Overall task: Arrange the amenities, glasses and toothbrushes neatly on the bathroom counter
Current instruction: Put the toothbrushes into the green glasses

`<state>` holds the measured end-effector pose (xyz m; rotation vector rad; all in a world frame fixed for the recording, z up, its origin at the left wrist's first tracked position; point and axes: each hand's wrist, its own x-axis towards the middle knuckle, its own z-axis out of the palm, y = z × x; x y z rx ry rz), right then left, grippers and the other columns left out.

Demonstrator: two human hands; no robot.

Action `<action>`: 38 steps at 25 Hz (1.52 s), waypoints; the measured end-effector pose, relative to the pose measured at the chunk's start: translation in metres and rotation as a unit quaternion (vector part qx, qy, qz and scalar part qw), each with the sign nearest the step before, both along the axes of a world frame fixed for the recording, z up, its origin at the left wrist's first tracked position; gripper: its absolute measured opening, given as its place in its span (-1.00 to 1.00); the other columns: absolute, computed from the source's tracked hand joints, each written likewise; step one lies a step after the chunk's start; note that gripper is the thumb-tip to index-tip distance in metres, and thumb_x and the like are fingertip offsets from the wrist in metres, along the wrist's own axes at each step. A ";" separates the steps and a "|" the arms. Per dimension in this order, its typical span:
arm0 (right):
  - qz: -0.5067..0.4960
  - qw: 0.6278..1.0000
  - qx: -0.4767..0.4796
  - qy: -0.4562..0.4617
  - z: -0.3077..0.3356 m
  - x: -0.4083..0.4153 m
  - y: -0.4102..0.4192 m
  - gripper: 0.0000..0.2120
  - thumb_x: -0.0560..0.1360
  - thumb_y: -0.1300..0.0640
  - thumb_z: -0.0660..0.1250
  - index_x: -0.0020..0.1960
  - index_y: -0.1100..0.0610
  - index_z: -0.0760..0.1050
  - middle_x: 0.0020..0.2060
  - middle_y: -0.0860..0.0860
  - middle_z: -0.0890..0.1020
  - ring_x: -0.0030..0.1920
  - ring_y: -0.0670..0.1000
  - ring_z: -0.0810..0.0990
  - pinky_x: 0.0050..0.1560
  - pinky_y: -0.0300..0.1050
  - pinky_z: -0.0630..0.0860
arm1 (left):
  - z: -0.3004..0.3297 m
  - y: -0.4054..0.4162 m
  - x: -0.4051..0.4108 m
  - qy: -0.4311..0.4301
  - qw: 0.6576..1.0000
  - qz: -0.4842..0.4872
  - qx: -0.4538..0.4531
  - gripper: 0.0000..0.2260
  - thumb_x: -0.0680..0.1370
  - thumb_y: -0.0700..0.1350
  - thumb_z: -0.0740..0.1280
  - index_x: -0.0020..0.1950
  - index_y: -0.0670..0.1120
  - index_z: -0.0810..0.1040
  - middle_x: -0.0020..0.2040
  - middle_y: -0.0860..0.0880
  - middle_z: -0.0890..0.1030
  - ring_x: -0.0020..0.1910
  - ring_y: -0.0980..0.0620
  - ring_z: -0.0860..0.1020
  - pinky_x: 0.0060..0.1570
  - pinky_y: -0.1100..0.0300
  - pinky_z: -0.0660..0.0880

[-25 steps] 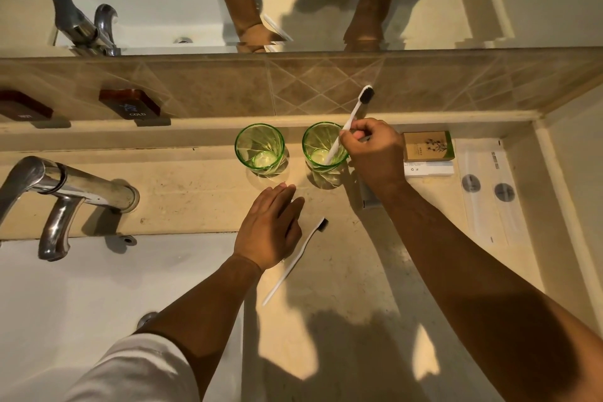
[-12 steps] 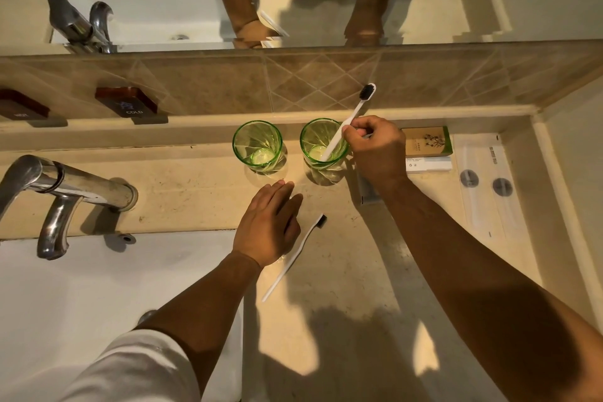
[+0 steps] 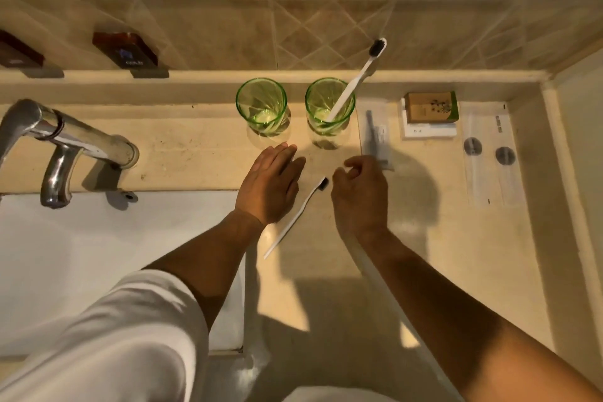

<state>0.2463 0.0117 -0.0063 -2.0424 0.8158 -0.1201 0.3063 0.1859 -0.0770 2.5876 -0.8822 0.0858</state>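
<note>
Two green glasses stand side by side at the back of the beige counter [image 3: 424, 254]. The left glass [image 3: 262, 106] is empty. In the right glass [image 3: 330, 108] a white toothbrush [image 3: 359, 78] leans with its black bristles up and to the right. A second white toothbrush [image 3: 298, 214] lies flat on the counter between my hands, its head pointing up-right. My left hand [image 3: 270, 186] rests flat, fingers apart, just left of it. My right hand [image 3: 360, 194] hovers to its right, fingers loosely curled, holding nothing.
A clear wrapped packet [image 3: 375, 137] lies right of the glasses, then a small brown box [image 3: 430, 108] on a white box, then two long clear packets [image 3: 489, 153]. A chrome tap [image 3: 65, 143] overhangs the white basin [image 3: 98, 254] at left. Two dark tags [image 3: 125, 49] hang on the tiled wall.
My right hand let go of the toothbrush, which now stands in the right glass, and drew back toward me to beside the lying toothbrush. My left hand stayed put.
</note>
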 end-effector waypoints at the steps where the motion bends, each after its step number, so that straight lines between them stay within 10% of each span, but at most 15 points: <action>1: 0.031 0.998 -0.006 0.047 -0.007 -0.011 0.007 -0.90 0.49 -0.03 0.35 -0.06 -0.02 0.53 -0.22 -0.10 0.62 -0.20 -0.09 0.60 -0.14 -0.10 0.59 | 0.000 0.000 0.000 0.005 1.000 0.002 -0.004 -0.69 0.64 -0.13 0.28 0.37 -0.13 0.58 0.41 -0.20 0.55 0.44 -0.25 0.46 0.45 -0.16 0.39; 5: 0.111 0.982 -0.052 0.144 -0.019 -0.031 0.036 -0.55 0.48 -0.19 0.29 -0.48 0.04 0.46 -0.60 -0.09 0.46 -0.51 -0.12 0.47 -0.34 -0.16 0.35 | 0.001 -0.001 -0.002 0.022 0.999 0.011 -0.022 -0.74 0.70 -0.13 0.22 0.37 -0.11 0.55 0.43 -0.17 0.53 0.45 -0.21 0.43 0.43 -0.13 0.40; 12: 0.092 0.970 -0.038 0.220 -0.012 -0.018 0.063 -0.70 0.46 -0.13 0.41 -0.21 0.12 0.63 -0.34 -0.01 0.68 -0.33 -0.03 0.67 -0.28 -0.20 0.51 | -0.002 0.001 0.001 0.000 1.000 -0.003 -0.007 -0.66 0.59 -0.21 0.36 0.36 -0.19 0.56 0.38 -0.23 0.56 0.39 -0.28 0.49 0.42 -0.18 0.42; 18: 0.028 0.993 0.057 0.104 0.018 -0.018 0.052 -0.92 0.54 0.05 0.37 -0.10 0.04 0.56 -0.31 -0.08 0.62 -0.37 -0.11 0.61 -0.46 -0.50 0.41 | -0.002 0.003 0.003 -0.001 1.000 -0.019 0.007 -0.58 0.48 -0.30 0.32 0.35 -0.20 0.58 0.41 -0.24 0.54 0.43 -0.28 0.48 0.48 -0.15 0.37; 30: 0.228 0.972 -0.018 -0.051 0.073 0.021 0.032 -0.71 0.64 0.12 0.26 0.28 0.21 0.57 0.11 0.14 0.67 0.03 0.09 0.64 0.05 -0.10 0.58 | 0.033 0.048 0.010 0.078 0.993 0.025 0.080 -0.69 0.58 -0.19 0.38 0.32 -0.22 0.58 0.37 -0.25 0.57 0.35 -0.24 0.52 0.39 -0.07 0.48; 33: 0.246 0.969 0.031 -0.017 0.079 0.041 0.036 -0.67 0.63 0.11 0.26 0.36 0.15 0.52 0.26 0.06 0.61 0.11 0.00 0.61 0.08 -0.29 0.49 | 0.034 0.088 0.022 0.034 0.991 0.084 0.103 -0.75 0.59 -0.20 0.32 0.23 -0.28 0.59 0.29 -0.30 0.58 0.27 -0.31 0.54 0.33 -0.11 0.48; 38: 0.181 0.959 0.198 -0.085 0.092 0.074 0.049 -0.91 0.56 0.22 0.35 0.05 0.09 0.55 -0.10 0.16 0.72 -0.25 -0.02 0.63 -0.22 -0.16 0.54 | 0.035 0.110 0.058 0.024 0.981 0.174 0.083 -0.75 0.59 -0.12 0.24 0.17 -0.23 0.53 0.25 -0.26 0.52 0.26 -0.25 0.46 0.37 -0.16 0.40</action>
